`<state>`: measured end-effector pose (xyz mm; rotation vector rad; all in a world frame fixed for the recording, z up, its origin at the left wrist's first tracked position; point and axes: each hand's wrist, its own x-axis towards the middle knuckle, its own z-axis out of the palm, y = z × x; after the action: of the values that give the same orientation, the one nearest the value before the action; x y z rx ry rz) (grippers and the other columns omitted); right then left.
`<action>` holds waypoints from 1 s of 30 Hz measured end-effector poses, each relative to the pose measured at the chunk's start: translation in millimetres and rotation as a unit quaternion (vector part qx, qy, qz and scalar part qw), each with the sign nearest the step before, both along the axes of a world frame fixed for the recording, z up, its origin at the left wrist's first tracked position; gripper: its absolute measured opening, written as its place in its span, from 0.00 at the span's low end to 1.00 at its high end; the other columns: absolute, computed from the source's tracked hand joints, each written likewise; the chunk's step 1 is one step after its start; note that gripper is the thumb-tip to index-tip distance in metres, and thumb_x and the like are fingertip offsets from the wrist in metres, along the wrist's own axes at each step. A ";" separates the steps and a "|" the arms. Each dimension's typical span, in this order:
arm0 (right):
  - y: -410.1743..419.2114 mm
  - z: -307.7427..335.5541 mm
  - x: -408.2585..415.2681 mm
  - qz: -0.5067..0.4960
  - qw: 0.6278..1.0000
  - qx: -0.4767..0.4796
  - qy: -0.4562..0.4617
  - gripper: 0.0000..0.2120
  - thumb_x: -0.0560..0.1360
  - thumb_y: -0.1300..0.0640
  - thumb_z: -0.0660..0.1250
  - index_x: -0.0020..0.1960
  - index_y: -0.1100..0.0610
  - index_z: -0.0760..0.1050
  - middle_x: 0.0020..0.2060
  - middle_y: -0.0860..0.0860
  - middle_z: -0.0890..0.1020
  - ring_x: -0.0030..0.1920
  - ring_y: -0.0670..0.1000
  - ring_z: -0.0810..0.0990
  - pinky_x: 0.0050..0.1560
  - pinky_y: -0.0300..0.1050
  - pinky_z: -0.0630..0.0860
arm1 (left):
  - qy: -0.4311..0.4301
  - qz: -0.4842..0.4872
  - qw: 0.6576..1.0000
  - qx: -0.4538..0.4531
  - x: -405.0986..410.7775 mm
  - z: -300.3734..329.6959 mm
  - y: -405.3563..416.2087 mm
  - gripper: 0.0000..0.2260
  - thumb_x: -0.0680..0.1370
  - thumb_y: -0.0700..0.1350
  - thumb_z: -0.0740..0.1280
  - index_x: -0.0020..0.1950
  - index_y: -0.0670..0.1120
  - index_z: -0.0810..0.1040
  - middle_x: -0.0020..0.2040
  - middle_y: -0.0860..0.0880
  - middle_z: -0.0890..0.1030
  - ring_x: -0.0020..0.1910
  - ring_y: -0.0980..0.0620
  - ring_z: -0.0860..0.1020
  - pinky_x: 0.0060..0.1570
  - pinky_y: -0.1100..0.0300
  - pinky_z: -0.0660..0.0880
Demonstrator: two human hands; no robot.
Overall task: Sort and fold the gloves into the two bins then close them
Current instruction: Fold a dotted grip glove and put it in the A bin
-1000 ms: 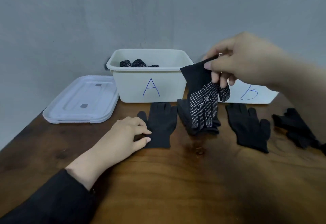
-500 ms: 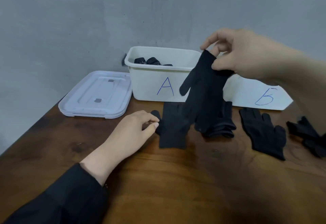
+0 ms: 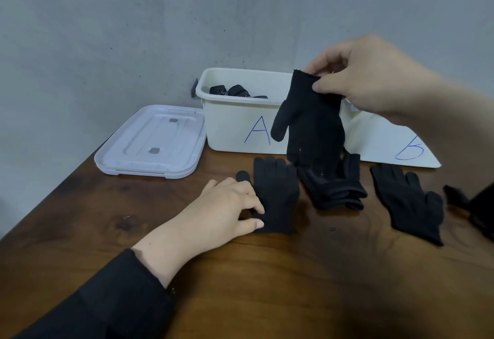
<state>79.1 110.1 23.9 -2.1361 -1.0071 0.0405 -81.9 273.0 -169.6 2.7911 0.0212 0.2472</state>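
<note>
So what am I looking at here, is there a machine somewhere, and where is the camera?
No machine: these are a person's two bare hands, filmed by a wide-angle camera worn on their head, looking down at a wooden table. The right hand pinches a black glove by its cuff, so it hangs in the air. The left hand rests on another glove lying flat. Beside that lie a small glove stack and one more flat glove. Behind stand bin A, holding dotted gloves, bin B, and a white lid lying off.
</note>
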 end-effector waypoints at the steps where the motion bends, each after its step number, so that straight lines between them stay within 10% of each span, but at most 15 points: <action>1: -1.5 1.0 -1.0 0.003 1.000 -0.002 -0.001 0.10 0.77 0.65 0.67 0.50 0.52 0.83 0.36 0.47 0.81 0.25 0.39 0.74 0.24 0.32 0.67 | 0.002 -0.006 1.000 0.005 -2.1 -0.5 -1.5 0.14 0.79 0.61 0.65 0.62 0.60 0.79 0.56 0.63 0.72 0.58 0.59 0.67 0.66 0.55 0.59; 10: 6.7 -3.4 0.1 -0.007 0.999 -0.020 -0.031 0.10 0.77 0.65 0.65 0.48 0.53 0.83 0.38 0.49 0.83 0.30 0.42 0.76 0.24 0.30 0.67 | -0.155 0.086 0.972 -0.154 -15.2 13.2 4.7 0.08 0.77 0.57 0.66 0.47 0.56 0.82 0.46 0.60 0.79 0.49 0.60 0.77 0.53 0.57 0.74; 18: -3.7 -53.6 -21.8 0.016 0.984 0.057 -0.169 0.09 0.78 0.61 0.68 0.50 0.47 0.81 0.41 0.40 0.80 0.43 0.39 0.78 0.47 0.31 0.73 | -0.212 0.176 0.939 -0.204 -15.3 19.1 5.2 0.06 0.80 0.52 0.66 0.45 0.54 0.82 0.43 0.57 0.81 0.46 0.58 0.78 0.46 0.65 0.73; 23: -37.1 -173.3 -64.6 0.154 0.970 -0.087 -0.166 0.08 0.78 0.52 0.68 0.55 0.50 0.83 0.50 0.42 0.79 0.52 0.45 0.77 0.56 0.50 0.77 | -0.156 0.159 0.961 -0.166 -9.3 9.0 6.8 0.04 0.78 0.52 0.68 0.47 0.56 0.82 0.43 0.56 0.79 0.45 0.58 0.77 0.50 0.57 0.74; 30: -56.3 -193.1 -66.4 0.152 0.977 -0.054 -0.137 0.16 0.80 0.43 0.63 0.64 0.47 0.80 0.57 0.35 0.75 0.59 0.41 0.74 0.62 0.44 0.73 | -0.023 0.135 0.990 -0.031 -4.1 -1.2 3.7 0.16 0.76 0.62 0.65 0.61 0.58 0.80 0.56 0.58 0.77 0.57 0.53 0.72 0.62 0.49 0.69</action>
<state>12.7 53.8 -169.2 -2.1037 -1.5195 -0.0525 -86.0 276.6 -170.8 2.7137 0.3914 0.3686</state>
